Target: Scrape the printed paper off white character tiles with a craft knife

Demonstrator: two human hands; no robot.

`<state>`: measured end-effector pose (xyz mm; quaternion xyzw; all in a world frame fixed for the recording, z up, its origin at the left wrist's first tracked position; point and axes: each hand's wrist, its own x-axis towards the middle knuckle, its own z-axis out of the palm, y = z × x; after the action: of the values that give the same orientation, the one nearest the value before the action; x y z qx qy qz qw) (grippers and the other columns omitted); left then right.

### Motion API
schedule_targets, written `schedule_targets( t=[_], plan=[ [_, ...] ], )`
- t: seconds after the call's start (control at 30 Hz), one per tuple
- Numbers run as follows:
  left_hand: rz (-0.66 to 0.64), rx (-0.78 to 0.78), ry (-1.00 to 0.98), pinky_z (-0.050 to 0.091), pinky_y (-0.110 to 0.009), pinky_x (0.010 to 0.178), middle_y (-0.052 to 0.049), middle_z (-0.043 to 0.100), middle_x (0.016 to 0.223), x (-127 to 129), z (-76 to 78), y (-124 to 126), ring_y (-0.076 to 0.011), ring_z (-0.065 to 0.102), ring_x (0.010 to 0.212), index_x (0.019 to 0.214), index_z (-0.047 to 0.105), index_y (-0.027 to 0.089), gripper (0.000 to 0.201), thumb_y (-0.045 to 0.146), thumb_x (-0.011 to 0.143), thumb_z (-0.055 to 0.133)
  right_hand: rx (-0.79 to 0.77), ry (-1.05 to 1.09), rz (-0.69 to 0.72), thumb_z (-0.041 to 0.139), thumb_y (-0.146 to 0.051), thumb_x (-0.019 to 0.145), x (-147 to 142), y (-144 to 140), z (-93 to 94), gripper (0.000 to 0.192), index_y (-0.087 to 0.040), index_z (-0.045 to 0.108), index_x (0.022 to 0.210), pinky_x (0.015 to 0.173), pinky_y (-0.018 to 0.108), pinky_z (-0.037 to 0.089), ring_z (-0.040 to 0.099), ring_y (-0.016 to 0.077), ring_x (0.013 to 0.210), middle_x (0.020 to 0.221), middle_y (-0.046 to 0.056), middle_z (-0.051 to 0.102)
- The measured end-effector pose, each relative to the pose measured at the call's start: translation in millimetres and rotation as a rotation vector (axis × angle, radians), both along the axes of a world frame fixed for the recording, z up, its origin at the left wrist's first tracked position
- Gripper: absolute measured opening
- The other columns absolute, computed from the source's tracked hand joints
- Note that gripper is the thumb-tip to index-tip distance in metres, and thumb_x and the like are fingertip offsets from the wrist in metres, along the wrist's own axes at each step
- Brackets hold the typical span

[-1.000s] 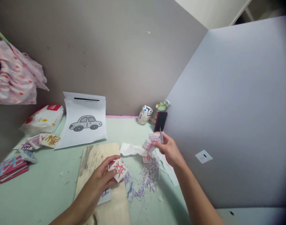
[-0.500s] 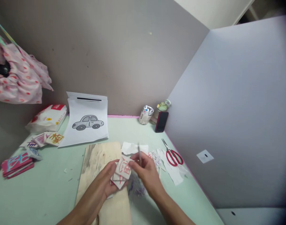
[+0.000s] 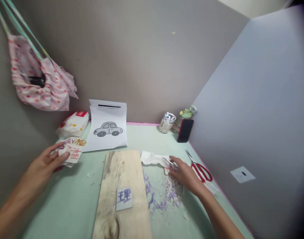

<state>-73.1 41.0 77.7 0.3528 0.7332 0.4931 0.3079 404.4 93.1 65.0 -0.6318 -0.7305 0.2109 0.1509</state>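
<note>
The left hand (image 3: 46, 162) is stretched out to the far left of the green worktop (image 3: 74, 196), its fingers (image 3: 63, 156) closed on a card (image 3: 72, 153) with red characters, pressing it onto a small pile of cards (image 3: 78, 142) that lies just in front of a tissue pack (image 3: 73, 123). The right hand (image 3: 185, 174) rests low on the worktop to the right of a wooden board (image 3: 122, 172), its fingers gripping a thin metal knife (image 3: 169, 162) whose tip points up and left, towards a crumpled white paper (image 3: 152, 158). Under that hand's fingertips is another card with red marks, mostly hidden. Purple and white paper scraps (image 3: 164, 196) are scattered between the board and the right hand. On the board, towards its near end, lies a single card with a blue character (image 3: 124, 198), touched by neither hand. Red-handled scissors (image 3: 200, 169) lie just right of the right hand, apart from it. Behind the board a sheet with a car drawing (image 3: 108, 129) leans against the back wall. Further right along the wall stand a tin (image 3: 167, 122), a jar (image 3: 184, 114) and a dark phone (image 3: 185, 130) propped upright. A pink spotted bag (image 3: 42, 86) hangs on the left wall.
</note>
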Motion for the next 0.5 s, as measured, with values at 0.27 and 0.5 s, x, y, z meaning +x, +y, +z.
schedule_targets(
  t=[0.27,0.5],
  plan=[
    [0.091,-0.032,0.037,0.053,-0.019,0.057,-0.012,0.067,0.119,-48,-5.6,26,-0.0110,0.063,0.070,0.147,0.041,0.017,0.068,0.037,0.086,0.064,0.015,-0.049,0.044,0.058,-0.030,0.082,0,3,10.1,0.045,-0.020,0.060,0.126,0.083,0.035,0.047,0.064,0.0266,0.098,0.113,0.010,0.067],
    [-0.033,-0.047,0.376,0.058,-0.036,0.082,-0.017,0.064,0.125,-57,-14.5,58,-0.0201,0.069,0.095,0.147,0.034,0.011,0.064,0.040,0.094,0.055,0.011,-0.064,0.021,0.053,-0.042,0.088,24,9,34.2,0.029,-0.020,0.068,0.100,0.074,0.033,0.046,0.063,0.0246,0.080,0.092,0.008,0.069]
  ],
)
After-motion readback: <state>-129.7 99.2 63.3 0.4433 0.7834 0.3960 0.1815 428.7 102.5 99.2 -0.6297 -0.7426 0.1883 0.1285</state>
